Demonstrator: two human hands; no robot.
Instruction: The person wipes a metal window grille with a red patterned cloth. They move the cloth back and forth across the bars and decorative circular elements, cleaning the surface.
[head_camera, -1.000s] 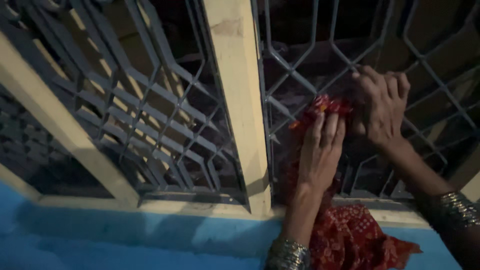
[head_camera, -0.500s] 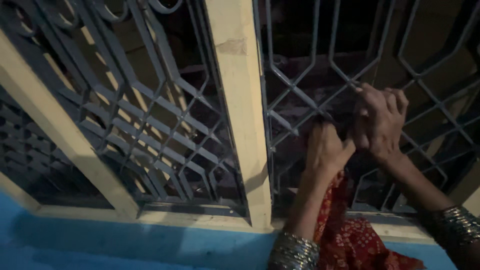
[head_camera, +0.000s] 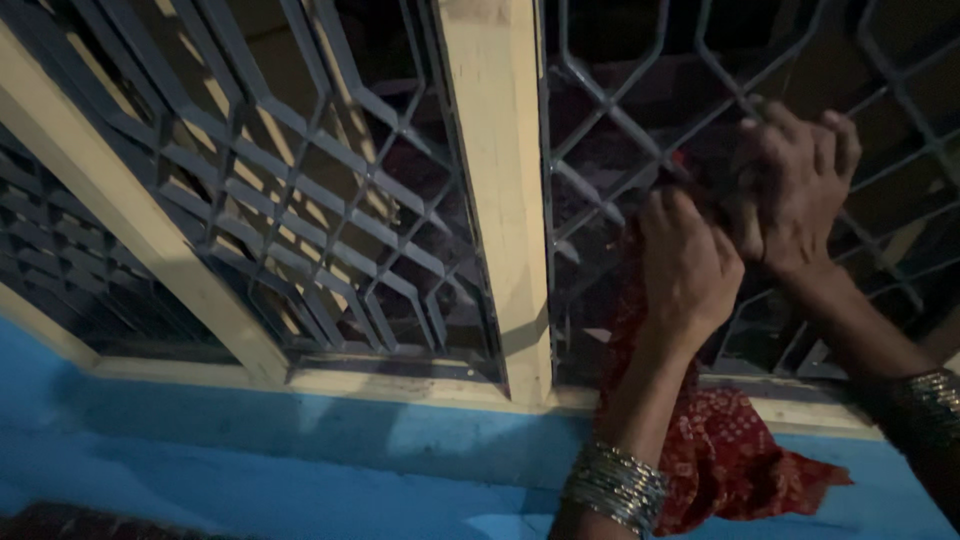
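Observation:
A red patterned cloth (head_camera: 725, 455) hangs down from the metal window grille (head_camera: 620, 120) over the sill. My left hand (head_camera: 685, 265) is closed around the upper part of the cloth, pressed against the grille bars. My right hand (head_camera: 795, 190) sits just above and to the right, fingers curled on the cloth's top end at the grille. Silver bangles circle both wrists. The part of the cloth under my hands is hidden.
A cream window post (head_camera: 495, 190) divides two grille panels. The left grille panel (head_camera: 250, 200) has a slanted cream frame bar (head_camera: 130, 210). Below runs the cream sill (head_camera: 400, 385) and a blue wall (head_camera: 250, 460). Behind the bars it is dark.
My left hand went from flat on the cloth to closed around it. The cloth bunched up at the grille, and both hands stayed together at the bars.

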